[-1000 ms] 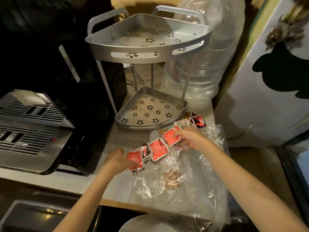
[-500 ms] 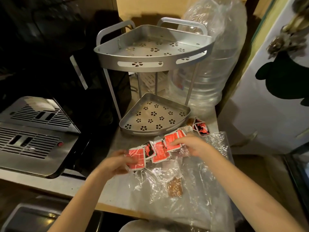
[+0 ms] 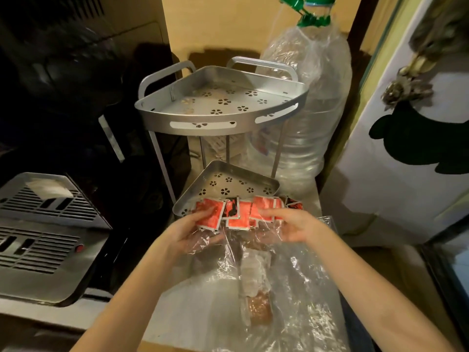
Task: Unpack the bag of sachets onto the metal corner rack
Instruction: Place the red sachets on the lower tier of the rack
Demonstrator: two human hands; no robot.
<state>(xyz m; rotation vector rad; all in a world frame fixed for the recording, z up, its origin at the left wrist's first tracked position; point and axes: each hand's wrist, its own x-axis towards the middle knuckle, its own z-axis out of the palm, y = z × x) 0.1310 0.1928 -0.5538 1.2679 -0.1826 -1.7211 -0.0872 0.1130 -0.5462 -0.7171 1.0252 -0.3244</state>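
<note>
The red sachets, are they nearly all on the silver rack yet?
Not yet. Done: the red sachets are out of the clear bag. In hand: the left hand and right hand hold them in a row at the front edge of the lower shelf. Left: none lies flat on the rack; the top shelf holds none, and a brown packet remains in the bag.

Pale worktop, dim light. Metal corner rack stands on it toward the back. Clear plastic bag lies flat in front of the rack. Big clear water bottle, wrapped in plastic, just right of the rack. Steel vented appliance well left of the rack, at the worktop's left end.
</note>
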